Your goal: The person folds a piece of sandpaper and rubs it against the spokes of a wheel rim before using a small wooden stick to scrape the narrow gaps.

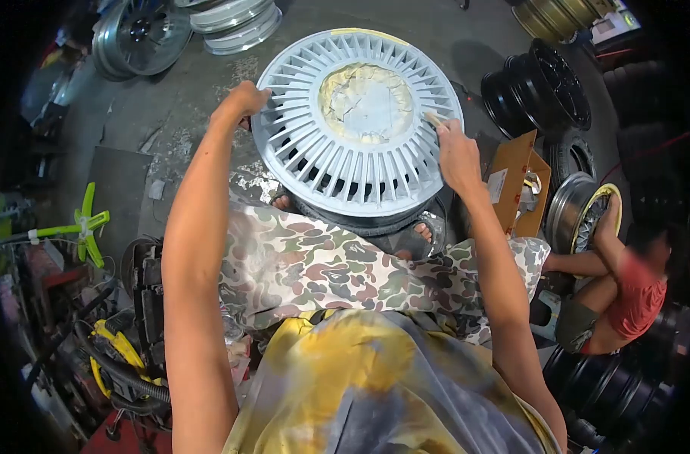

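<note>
From here I see a dark floor (122, 121) carrying silver rims (239, 29), black rims (519, 94), a tyre (582, 157) and a cardboard box (515, 178).

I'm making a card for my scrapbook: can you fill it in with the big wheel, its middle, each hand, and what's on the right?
Big thing: grey wheel with many spokes
Middle: wrinkled, yellowish and grey cover
Left hand: grips the wheel's edge
Right hand: holds a small pale piece at the spokes; too small to name
Right side: open box, black wheels, another person in red
</note>
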